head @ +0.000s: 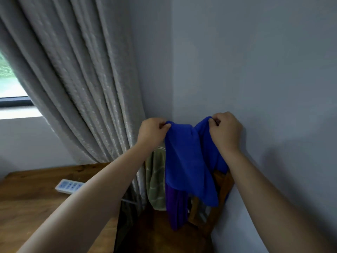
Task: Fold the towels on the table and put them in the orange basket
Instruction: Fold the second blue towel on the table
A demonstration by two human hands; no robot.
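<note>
Nearest, two bare forearms are seen rising from the lower edge, at seven and five o'clock, toward the middle. A wooden table (36,203) is seen at eight o'clock; its far edge runs along the wall under the window, and its right edge drops to a dark gap at six o'clock. A white power strip (70,186) lies on it near that far edge, apart from the left forearm that passes in front.

Further out, a blue towel (189,161) is held up in the air just below centre, clear of the table. Its upper edge is pinched at both ends: the left hand (152,131) has its fingers curled and clamped on the left corner, the right hand (225,129) likewise on the right corner. The cloth sags between them and hangs down in folds. Behind it, a purple cloth (176,209) and a pale green towel (156,179) hang lower, and a wooden chair (221,189) is partly hidden beside the wall.

Farthest, a grey curtain (73,79) fills ten to twelve o'clock, a window (9,83) shows at nine, and a bare wall (255,61) closes the right side, close to the right hand.
</note>
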